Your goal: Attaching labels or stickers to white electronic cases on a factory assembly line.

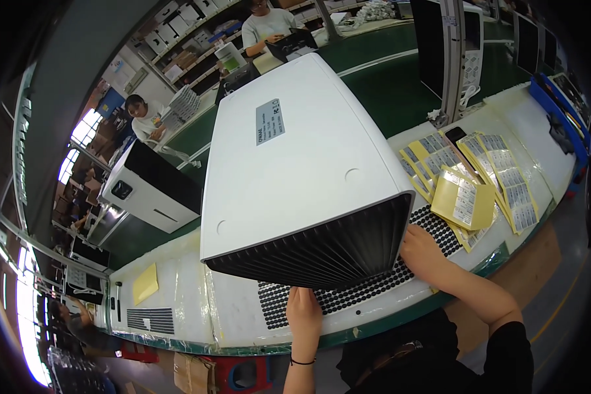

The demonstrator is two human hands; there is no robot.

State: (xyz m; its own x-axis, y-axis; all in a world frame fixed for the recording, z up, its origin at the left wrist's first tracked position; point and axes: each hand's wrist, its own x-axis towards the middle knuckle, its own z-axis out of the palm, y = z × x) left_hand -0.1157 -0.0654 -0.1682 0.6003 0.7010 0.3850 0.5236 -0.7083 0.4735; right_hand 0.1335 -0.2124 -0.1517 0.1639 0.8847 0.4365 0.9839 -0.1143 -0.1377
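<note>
White housing (pixel 295 164) fills mid-bench; yellow label sheets (pixel 469 180) crowd its right

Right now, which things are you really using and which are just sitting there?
In use:
- big white box machine
- sheet of black dots, under it
- left hand, on the dots
- right hand, at the machine's black grille

Just lying about:
- yellow sticker sheets
- other white machine
- yellow pad

Appliance (pixel 295 164) lies mid-bench on dot sheet (pixel 348 295); label sheets (pixel 479 177) to its right, 2nd unit (pixel 152 187) left, monitors (pixel 440 46) behind.
</note>
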